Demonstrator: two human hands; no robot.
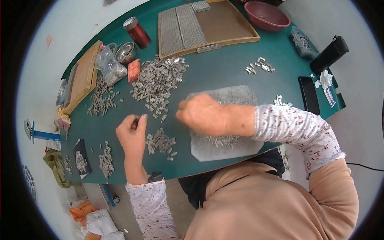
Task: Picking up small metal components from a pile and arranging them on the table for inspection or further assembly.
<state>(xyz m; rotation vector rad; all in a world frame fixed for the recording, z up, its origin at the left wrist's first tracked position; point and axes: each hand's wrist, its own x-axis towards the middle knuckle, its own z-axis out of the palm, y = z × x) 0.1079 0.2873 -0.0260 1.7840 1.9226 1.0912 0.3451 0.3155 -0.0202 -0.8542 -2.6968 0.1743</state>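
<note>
My left hand (133, 136) is raised over the green table with thumb and fingers pinched on a small dark metal piece (136, 123). Right of it lies a small heap of toothed metal pieces (161, 142). My right hand (203, 114) is curled closed above a grey mat (244, 150); whatever its fingers hold, if anything, is hidden. Thin silvery pins (222, 140) are piled on the mat, partly under my right hand and forearm. Beyond both hands spreads a large heap of the same toothed metal pieces (156, 82).
A wooden tray (228, 24) with rows of metal pieces stands at the back, beside a red bowl (267, 16) and a red flask (137, 32). At the right are a black bottle (330, 54) and a phone (309, 95). Another wooden tray (82, 78) leans at the left.
</note>
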